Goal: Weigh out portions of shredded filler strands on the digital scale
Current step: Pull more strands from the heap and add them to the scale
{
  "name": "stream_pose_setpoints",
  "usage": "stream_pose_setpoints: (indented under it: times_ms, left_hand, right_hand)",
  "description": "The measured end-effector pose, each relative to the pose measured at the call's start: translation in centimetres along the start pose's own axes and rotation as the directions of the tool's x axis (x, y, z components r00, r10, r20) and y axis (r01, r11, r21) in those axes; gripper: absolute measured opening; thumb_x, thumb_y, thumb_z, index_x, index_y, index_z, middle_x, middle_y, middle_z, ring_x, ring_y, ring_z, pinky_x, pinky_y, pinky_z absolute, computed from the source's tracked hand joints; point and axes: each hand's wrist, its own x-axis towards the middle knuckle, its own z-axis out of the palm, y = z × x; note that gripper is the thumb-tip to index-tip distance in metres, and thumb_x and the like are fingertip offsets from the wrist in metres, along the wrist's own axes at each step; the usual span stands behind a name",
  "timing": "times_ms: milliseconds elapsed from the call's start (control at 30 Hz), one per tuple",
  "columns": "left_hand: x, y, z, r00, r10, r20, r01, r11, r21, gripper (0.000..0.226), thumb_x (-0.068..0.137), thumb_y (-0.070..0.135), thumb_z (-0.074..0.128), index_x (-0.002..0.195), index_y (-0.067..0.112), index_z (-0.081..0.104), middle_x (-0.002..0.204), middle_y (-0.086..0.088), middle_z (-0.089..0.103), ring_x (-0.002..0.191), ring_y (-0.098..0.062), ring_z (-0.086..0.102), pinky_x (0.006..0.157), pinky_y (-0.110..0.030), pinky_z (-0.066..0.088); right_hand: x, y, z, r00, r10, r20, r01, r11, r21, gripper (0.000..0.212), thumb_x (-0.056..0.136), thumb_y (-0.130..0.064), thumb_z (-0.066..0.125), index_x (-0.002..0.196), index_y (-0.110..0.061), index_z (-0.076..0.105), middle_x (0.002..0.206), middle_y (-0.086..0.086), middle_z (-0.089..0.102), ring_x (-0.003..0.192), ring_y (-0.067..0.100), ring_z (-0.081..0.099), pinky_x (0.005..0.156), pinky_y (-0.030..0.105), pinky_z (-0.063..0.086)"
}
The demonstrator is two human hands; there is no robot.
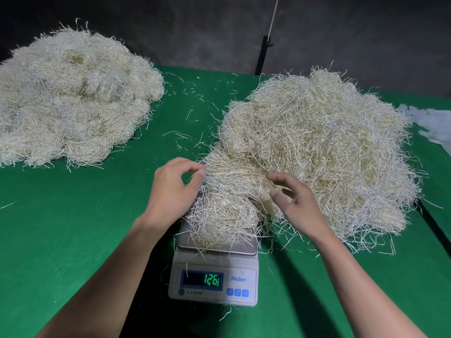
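On scale (214, 276): strand portion (224, 215) | left grip (170, 189) pinches it | right grip (295, 203) spread open

A clump of strands (219, 220) sits on the digital scale (214, 276), merging into the big pile (329, 147) beside it. The left hand (170, 189) curls at the clump's edge; the right hand (295, 201) spreads over the pile.

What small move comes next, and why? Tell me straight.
Probably part the portion on the scale pan from the right pile: strands bridge them between the left hand and right hand, so the reading on the display likely isn't trustworthy.
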Motion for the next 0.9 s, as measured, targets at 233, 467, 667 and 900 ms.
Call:
stream_pose_setpoints:
  times_ms: [233,467,667,900]
  left_hand:
    - [-0.1,-0.1,0.2,1.000,-0.009,0.016,0.009,1.000,-0.026,0.011,0.087,0.011,0.064,0.091,0.015,0.074,0.085,0.022,0.060,0.085,0.019,0.052,0.070,0.003,0.033]
    - [-0.2,-0.1,0.3,0.999,-0.013,0.035,0.014,0.999,-0.028,0.012,0.087,0.010,0.064,0.092,0.015,0.073,0.085,0.021,0.060,0.084,0.020,0.052,0.071,0.003,0.034]
    - [-0.2,0.0,0.4,0.999,-0.016,0.044,0.017,0.999,-0.031,0.012,0.088,0.011,0.063,0.092,0.016,0.073,0.086,0.024,0.059,0.085,0.019,0.052,0.073,0.002,0.035]
    - [-0.3,0.0,0.4,0.998,-0.035,0.048,0.038,0.998,-0.046,0.012,0.088,0.012,0.062,0.092,0.018,0.072,0.087,0.023,0.060,0.086,0.018,0.053,0.071,0.002,0.036]
  right_hand:
    - [0.1,-0.3,0.2,1.000,0.009,-0.013,-0.009,1.000,0.024,0.037,0.090,-0.009,0.059,0.105,-0.042,0.052,0.114,-0.024,0.053,0.112,0.005,0.051,0.104,0.035,0.039]
    - [0.2,-0.3,0.4,1.000,0.018,0.005,-0.018,0.999,0.038,0.036,0.091,-0.008,0.058,0.105,-0.041,0.053,0.114,-0.024,0.054,0.113,0.008,0.052,0.104,0.039,0.040]
    - [0.4,-0.1,0.4,1.000,0.026,0.009,-0.026,0.998,0.052,0.037,0.091,-0.009,0.058,0.103,-0.043,0.053,0.112,-0.026,0.053,0.111,0.005,0.053,0.103,0.037,0.041]
    - [1.1,0.4,1.0,0.999,0.036,0.017,-0.037,0.998,0.050,0.032,0.091,-0.008,0.057,0.107,-0.035,0.054,0.112,-0.024,0.053,0.109,0.003,0.052,0.104,0.041,0.042]
